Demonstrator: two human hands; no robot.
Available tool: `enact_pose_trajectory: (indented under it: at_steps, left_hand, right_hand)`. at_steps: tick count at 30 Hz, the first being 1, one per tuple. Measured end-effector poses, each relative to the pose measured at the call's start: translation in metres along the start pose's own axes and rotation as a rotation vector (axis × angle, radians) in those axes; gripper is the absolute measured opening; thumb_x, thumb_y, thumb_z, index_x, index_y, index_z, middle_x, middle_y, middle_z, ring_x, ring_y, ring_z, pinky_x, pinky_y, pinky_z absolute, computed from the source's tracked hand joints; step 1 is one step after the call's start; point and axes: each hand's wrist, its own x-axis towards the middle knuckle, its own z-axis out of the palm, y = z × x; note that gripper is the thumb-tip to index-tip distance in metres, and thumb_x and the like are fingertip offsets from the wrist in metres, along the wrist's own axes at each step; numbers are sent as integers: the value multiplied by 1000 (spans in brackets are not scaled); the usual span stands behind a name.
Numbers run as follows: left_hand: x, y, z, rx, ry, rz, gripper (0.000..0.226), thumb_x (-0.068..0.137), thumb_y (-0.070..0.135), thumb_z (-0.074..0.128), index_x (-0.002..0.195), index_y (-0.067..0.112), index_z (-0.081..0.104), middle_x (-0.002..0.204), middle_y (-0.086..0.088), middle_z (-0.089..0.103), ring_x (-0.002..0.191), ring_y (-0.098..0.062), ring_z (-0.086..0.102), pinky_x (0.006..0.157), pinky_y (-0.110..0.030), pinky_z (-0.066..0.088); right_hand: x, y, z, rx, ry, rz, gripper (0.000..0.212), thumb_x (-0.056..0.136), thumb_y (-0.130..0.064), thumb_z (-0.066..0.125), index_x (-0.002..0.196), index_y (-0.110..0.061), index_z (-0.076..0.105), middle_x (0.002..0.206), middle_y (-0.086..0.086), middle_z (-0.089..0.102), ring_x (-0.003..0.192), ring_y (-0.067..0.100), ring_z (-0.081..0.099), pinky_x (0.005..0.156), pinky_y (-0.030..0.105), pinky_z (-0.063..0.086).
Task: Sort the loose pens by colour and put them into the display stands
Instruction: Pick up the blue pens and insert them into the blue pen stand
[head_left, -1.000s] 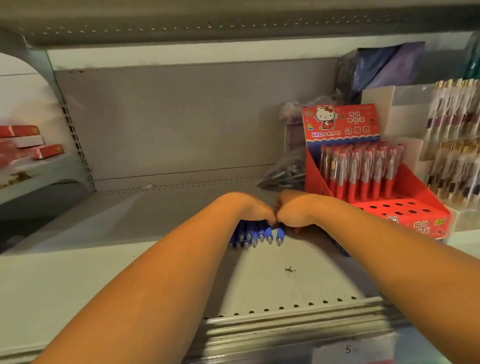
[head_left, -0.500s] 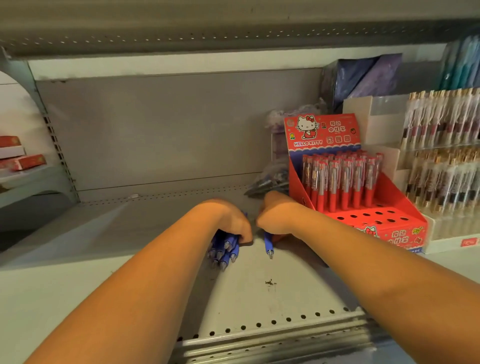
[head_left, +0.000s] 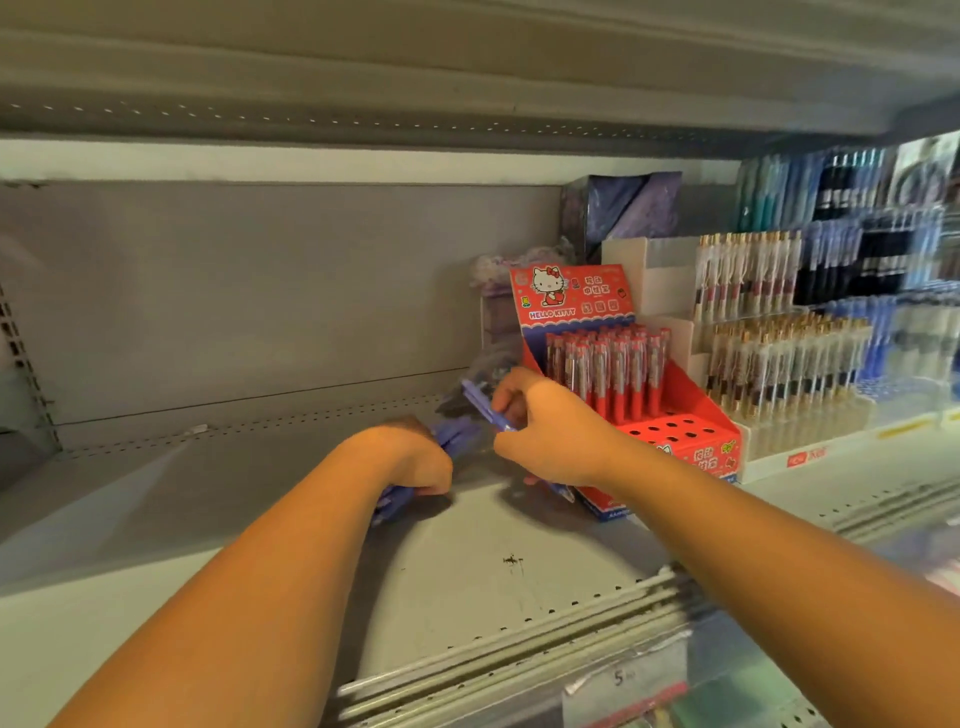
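Head view: a grey metal shelf runs across the frame, with both bare forearms reaching in from its front edge toward the middle.

The left hand is curled tight round a bundle of blue pens. Their upper ends stick out past the knuckles toward the back of the shelf, and their lower ends show under the wrist, close to the shelf surface. The count is too blurred to tell.

The right hand, just beside the left but apart from it, pinches a single blue pen between thumb and fingers. That pen is tilted, with its free end up and pointing toward the back left.

Directly behind the right hand, toward the right half of the shelf, stands the red display stand with a cartoon cat on its header card. Red pens fill its rear rows upright, and the holes of the front tier are open.

Further right, touching the red stand, a white tiered stand carries gold-capped pens. A purple box sits at the back edge. A small dark mark lies near the front edge, and a price label hangs below it.
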Motion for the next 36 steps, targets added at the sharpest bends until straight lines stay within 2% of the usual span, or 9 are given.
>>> enact_pose_trajectory:
  at_steps: [2,4,9,16,20,25,30,33,36]
  left_hand:
    - [-4,-5,-10,-136,139,-4,29,80,9,53,101,11,73,57,-13,66,42,-21,58,31,-17,35]
    - [-9,-3,-21,-246,268,36,20,75,7,54,70,-1,71,42,-10,60,33,-19,56,30,-13,31]
    - [-39,26,-30,-503,533,247,19,74,16,66,62,3,58,43,-8,56,32,-19,49,35,-18,35]
    - [-91,127,6,-943,376,797,17,73,-5,57,69,5,43,49,-21,58,37,-32,50,35,-26,38]
    - [-106,199,35,-1093,347,916,23,62,7,64,59,24,49,53,-3,46,46,-25,46,52,-36,41]
    - [-113,286,69,-1156,273,967,24,53,13,70,52,28,52,54,4,50,48,-20,51,53,-33,46]
    - [-109,351,86,-1284,171,1087,17,54,15,69,58,24,55,61,-2,50,50,-23,51,51,-29,47]
    - [-99,381,93,-1304,132,1100,19,55,12,68,62,24,55,64,-3,51,51,-23,46,50,-29,45]
    - [-79,406,93,-1266,147,1071,22,58,8,68,63,25,57,65,-4,53,52,-24,48,52,-28,46]
  right_hand:
    - [-14,-1,-7,93,73,-21,27,84,-7,61,105,-20,51,88,6,59,66,20,59,62,49,57]
    - [-27,-5,-18,164,162,-46,29,83,-3,61,106,-19,55,86,7,62,65,17,57,66,48,55]
    - [-69,-4,-62,355,379,-97,31,81,11,58,97,-14,63,77,1,61,68,26,61,67,51,55]
    - [-148,33,-139,853,478,-157,26,89,14,48,104,-4,61,76,6,67,63,20,61,54,31,54]
    - [-193,67,-177,959,444,-162,30,88,15,43,107,0,61,75,6,65,58,17,57,49,27,47]
    - [-236,114,-222,1030,439,-138,29,88,15,41,105,2,61,73,6,64,53,16,52,41,24,39]
    - [-261,163,-261,1056,428,-132,8,86,-12,64,91,-10,70,75,7,64,50,14,48,39,22,35]
    - [-262,190,-280,1059,427,-139,27,69,-35,76,85,-14,71,76,6,61,48,13,44,38,21,32]
    - [-255,217,-295,998,438,-125,21,72,-41,75,79,-21,74,79,8,57,51,16,40,39,23,33]
